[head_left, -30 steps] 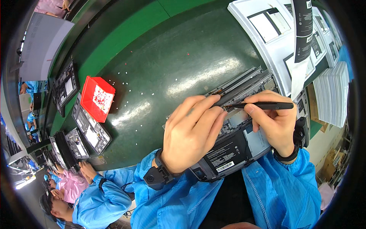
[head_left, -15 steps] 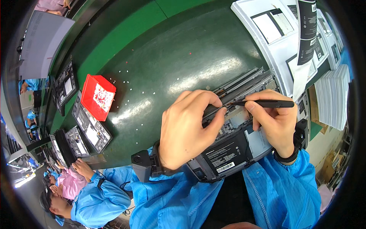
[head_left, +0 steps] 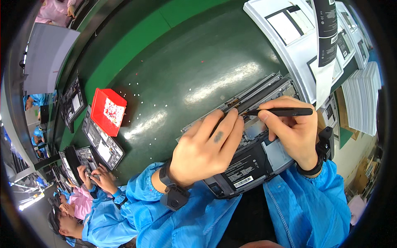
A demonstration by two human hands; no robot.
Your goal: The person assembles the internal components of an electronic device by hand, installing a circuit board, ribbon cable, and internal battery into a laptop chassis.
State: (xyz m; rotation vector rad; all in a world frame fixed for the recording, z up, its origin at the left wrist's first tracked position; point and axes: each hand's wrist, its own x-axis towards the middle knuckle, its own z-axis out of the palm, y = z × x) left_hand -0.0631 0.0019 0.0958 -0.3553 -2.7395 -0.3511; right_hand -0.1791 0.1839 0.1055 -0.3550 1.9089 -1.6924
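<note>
An opened laptop (head_left: 215, 187) lies at an angle before me, its inner boards and black battery (head_left: 242, 168) exposed. My left hand (head_left: 206, 155) rests on the laptop's left part, its fingers stretched out toward the hinge side and nothing seen in them. In my right hand (head_left: 295, 136) is a pair of black tweezers (head_left: 289, 112), pinched between thumb and fingers. The tweezers' tip points left and meets the inner parts beside my left fingertips. What lies beneath my left palm is hidden.
Left on the green table (head_left: 165, 78), a red bin (head_left: 99, 108) holds small white and red bits, with white bits scattered nearby. Opened laptops (head_left: 101, 138) lie around it. White trays (head_left: 285, 51) and a black label strip (head_left: 326, 33) stand far right. A co-worker (head_left: 103, 219) sits left.
My left hand has gone from a thumb-and-finger pinch to outstretched fingers on the laptop. The tweezers have shifted slightly left. The co-worker's hands have come together over a laptop.
</note>
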